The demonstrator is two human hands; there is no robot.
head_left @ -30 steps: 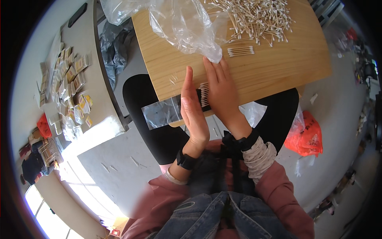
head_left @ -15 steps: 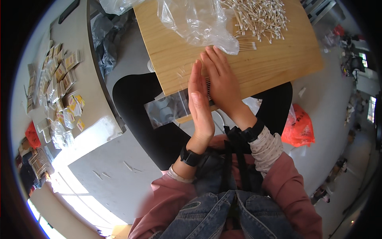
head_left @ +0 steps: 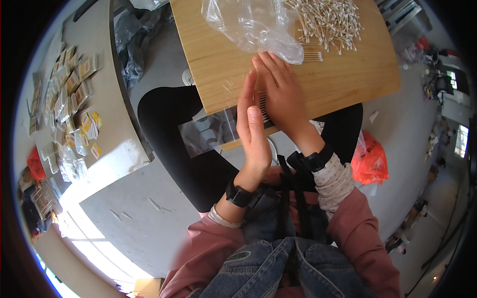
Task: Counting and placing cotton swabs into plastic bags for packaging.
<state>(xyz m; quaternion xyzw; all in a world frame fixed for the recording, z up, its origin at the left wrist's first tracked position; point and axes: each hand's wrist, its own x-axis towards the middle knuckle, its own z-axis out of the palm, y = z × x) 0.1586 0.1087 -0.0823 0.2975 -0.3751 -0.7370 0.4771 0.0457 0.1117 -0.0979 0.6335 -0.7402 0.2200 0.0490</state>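
Note:
My left hand (head_left: 253, 126) stands on edge at the table's near side, fingers stretched and together. My right hand (head_left: 282, 97) lies slanted opposite it, fingers straight and close together, palm turned toward the left. Both hands are open. In the narrow gap between them shows a row of cotton swabs (head_left: 264, 105), partly hidden under the right hand. Left of my left hand, a clear plastic bag (head_left: 206, 133) hangs past the table edge. Beyond my right fingertips lie a crumpled clear bag (head_left: 258, 27) and a few lined-up swabs (head_left: 313, 56).
A heap of loose cotton swabs (head_left: 330, 22) covers the far right of the wooden table (head_left: 348, 74). On a grey table (head_left: 107, 99) at left are many small packed boxes (head_left: 69, 89) and yellow cards (head_left: 91, 124). A red plastic bag (head_left: 370, 159) rests on the floor at right.
Both hands stay palm to palm around the swabs. The view has shifted slightly, and a little more of the swab row shows between the hands.

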